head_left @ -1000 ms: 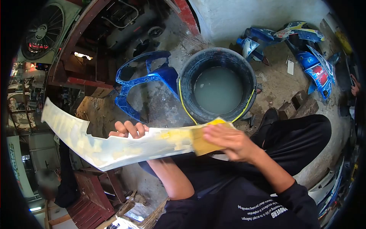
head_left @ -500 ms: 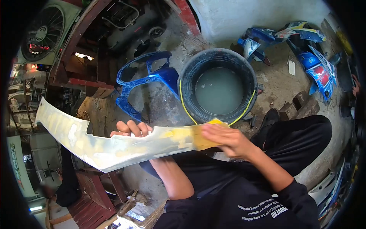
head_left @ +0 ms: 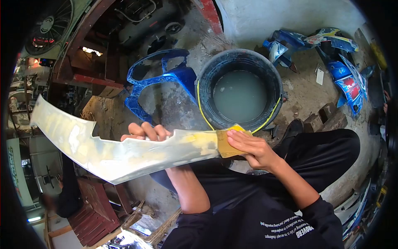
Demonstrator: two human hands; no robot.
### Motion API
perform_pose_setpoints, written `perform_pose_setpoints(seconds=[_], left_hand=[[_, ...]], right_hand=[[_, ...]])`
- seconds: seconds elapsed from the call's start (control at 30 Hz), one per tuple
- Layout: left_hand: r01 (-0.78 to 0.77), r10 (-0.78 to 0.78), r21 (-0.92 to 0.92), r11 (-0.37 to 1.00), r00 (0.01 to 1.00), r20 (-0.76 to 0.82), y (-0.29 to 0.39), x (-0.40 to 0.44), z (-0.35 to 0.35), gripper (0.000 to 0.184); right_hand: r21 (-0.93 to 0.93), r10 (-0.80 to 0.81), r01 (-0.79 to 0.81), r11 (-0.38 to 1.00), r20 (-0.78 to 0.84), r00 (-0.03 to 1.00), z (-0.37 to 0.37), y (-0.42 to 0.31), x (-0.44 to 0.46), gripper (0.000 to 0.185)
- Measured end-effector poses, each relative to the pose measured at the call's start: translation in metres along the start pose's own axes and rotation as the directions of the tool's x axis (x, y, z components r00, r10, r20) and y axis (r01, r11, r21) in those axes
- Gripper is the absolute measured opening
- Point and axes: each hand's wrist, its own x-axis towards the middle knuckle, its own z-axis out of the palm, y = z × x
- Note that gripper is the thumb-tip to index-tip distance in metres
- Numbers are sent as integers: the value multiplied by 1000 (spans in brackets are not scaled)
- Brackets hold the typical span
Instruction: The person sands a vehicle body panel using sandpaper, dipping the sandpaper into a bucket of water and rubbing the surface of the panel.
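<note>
A long curved body panel (head_left: pixel 124 159), white with yellowish and grey patches, stretches across the left and middle of the head view. My left hand (head_left: pixel 147 132) is closed around it from beneath, its fingers curled over the far edge at a notch. At the panel's right end, my right hand (head_left: pixel 253 147) presses a folded yellow-brown sheet of sandpaper (head_left: pixel 230 147) to the surface. The fingers of that hand lie together on the sheet, and the thumb is partly hidden.
A black bucket (head_left: pixel 201 79) with cloudy water and a yellow-edged handle stands just beyond the panel. Blue fairing parts (head_left: pixel 180 79) lie to its left; more blue panels (head_left: pixel 344 72) are at right. Wooden blocks (head_left: pixel 327 118) sit near my foot. A red-brown wooden bench (head_left: pixel 93 211) is lower left.
My right hand and the sandpaper have shifted slightly right along the panel toward its end. The panel's left end sits a little higher and further left in view. My left hand keeps its hold.
</note>
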Motion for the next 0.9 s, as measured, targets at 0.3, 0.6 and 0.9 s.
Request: perform_pose_setpoints(seconds=[0.3,0.6,0.9], left_hand=[[18,-19,16,1000,997,73,10,5,-6,30],[-64,58,49,997,992,112,-1,10,19,30],[-95,91,86,992,995,46,16,8,11,31]], right_hand=[[104,-115,121,987,-64,991,8,-45,78,69],[31,-58,59,998,-47,997,6,-37,61,66],[-82,56,-57,995,-22,998,-13,10,-3,65]])
